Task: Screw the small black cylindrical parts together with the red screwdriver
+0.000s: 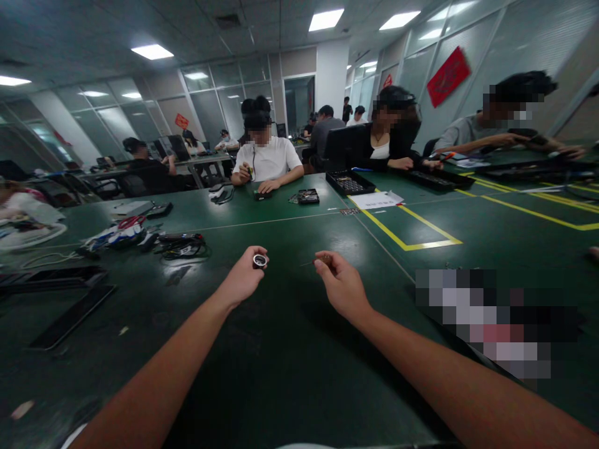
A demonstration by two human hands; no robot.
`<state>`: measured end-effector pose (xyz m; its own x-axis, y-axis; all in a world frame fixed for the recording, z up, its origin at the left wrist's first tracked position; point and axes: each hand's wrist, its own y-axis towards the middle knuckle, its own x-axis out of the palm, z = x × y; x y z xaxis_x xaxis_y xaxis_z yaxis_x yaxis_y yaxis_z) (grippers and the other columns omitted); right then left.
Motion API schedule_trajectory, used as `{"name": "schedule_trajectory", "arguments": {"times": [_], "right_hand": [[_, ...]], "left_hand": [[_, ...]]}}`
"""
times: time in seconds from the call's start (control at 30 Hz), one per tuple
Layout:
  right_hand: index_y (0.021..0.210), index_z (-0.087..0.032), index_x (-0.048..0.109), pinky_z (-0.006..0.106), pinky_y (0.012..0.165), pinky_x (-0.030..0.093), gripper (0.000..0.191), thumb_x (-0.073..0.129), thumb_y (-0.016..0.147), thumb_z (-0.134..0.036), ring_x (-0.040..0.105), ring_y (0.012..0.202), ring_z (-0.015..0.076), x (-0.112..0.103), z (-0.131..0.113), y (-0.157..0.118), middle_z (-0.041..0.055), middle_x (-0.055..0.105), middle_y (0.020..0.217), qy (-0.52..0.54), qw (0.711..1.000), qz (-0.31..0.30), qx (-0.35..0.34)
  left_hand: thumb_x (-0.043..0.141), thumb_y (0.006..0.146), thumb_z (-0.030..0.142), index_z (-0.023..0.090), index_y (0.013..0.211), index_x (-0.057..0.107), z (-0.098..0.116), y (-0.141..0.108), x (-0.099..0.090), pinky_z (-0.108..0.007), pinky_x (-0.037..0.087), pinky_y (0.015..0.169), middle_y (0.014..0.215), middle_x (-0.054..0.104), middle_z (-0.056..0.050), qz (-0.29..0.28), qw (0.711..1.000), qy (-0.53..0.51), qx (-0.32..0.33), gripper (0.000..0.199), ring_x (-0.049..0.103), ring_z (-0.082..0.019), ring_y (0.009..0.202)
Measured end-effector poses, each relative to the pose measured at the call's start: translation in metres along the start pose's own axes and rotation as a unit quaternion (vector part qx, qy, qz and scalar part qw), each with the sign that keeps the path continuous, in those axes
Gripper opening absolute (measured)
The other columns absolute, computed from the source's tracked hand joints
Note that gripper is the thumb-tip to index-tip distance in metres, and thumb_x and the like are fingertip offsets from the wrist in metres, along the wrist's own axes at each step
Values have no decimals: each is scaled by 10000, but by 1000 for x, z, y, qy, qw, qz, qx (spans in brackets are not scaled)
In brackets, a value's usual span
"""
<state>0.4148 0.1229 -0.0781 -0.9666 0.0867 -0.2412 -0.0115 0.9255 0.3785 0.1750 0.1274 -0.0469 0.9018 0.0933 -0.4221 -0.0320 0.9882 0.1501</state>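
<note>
In the head view, my left hand point(246, 274) is closed around a small round black part with a silver rim point(259, 261), whose ringed face is turned up toward me. To the right of it, my right hand point(344, 284) pinches a thin pointed tool with a brownish handle point(322, 260). The tool's fine tip points left toward the round part, and a gap separates the two. My fingers cover much of the handle. Both hands are held above the green tabletop point(290, 349).
Tangled cables point(126, 234) and dark flat panels point(70, 318) lie on the left. A black parts tray point(349, 183) and a white paper point(377, 199) are farther back. Yellow tape point(433, 243) marks the right side. Across the table a person in a white shirt point(269, 159) works with small parts.
</note>
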Motion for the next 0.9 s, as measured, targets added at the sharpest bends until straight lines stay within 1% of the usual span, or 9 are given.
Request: {"name": "schedule_trajectory", "arguments": {"times": [0.1,0.17,0.23,0.33,0.4,0.5,0.57,0.63,0.9], "right_hand": [[860,-225,675,330,671,477,248,619,898,-463,623,698,200,-2,-7,-1,14,676,751,-26,1000,-11,-3],[762,-226,647,310,609,440,293,637,884,-492,577,625,180,-3,-10,-2,-6,623,665,-41,999,-14,-7],[724,-228,632,301,578,412,318,643,879,-505,541,588,168,-3,-12,-3,-18,580,623,-50,999,-18,-11],[724,-228,620,301,571,399,308,634,887,-489,525,579,164,-3,-13,-3,-22,562,616,-50,998,-21,-16],[756,-226,619,308,594,413,275,615,901,-460,545,604,171,-3,-12,-3,-15,581,645,-37,999,-15,-21],[882,-219,647,330,683,467,202,592,915,-410,620,714,199,-2,-8,-3,14,657,764,11,1000,-4,-28],[986,-220,657,350,740,493,199,604,910,-397,656,791,218,-1,-5,-2,35,699,852,38,999,3,-28],[1045,-226,659,367,772,506,222,617,907,-395,673,828,229,-1,-2,-2,46,721,903,43,999,7,-25],[1006,-220,679,373,770,517,205,599,919,-387,690,833,231,-1,-2,-1,51,736,899,-9,1000,-5,-24]], "left_hand": [[570,716,-10,194,1117,579,-15,4,27,-407,458,945,1074,668,-82,15,996,57,65,450,621,-227,1016],[601,784,45,197,1108,623,-24,3,37,-437,463,977,1103,677,-92,0,991,82,103,359,624,-245,1055],[622,816,78,206,1096,675,-31,1,42,-461,452,1024,1170,669,-97,-25,983,111,146,312,610,-259,1122],[637,833,71,239,1130,709,-37,-3,41,-490,424,1070,1256,651,-88,-55,970,147,185,349,580,-271,1195],[643,853,84,251,1173,701,-38,-3,40,-497,425,1064,1245,666,-83,-57,968,160,184,365,583,-273,1186],[678,856,117,235,1224,676,-38,-3,39,-499,425,1065,1240,676,-87,-32,975,153,156,386,590,-280,1177],[693,857,138,229,1225,675,-39,-1,39,-496,424,1071,1249,676,-90,-16,980,138,139,380,593,-283,1181],[692,867,158,234,1225,680,-40,-1,39,-492,426,1073,1251,679,-90,-10,983,124,132,366,597,-286,1186],[698,881,180,241,1277,668,-41,-1,38,-484,426,1071,1275,679,-82,-13,983,133,125,401,599,-288,1194]]}}
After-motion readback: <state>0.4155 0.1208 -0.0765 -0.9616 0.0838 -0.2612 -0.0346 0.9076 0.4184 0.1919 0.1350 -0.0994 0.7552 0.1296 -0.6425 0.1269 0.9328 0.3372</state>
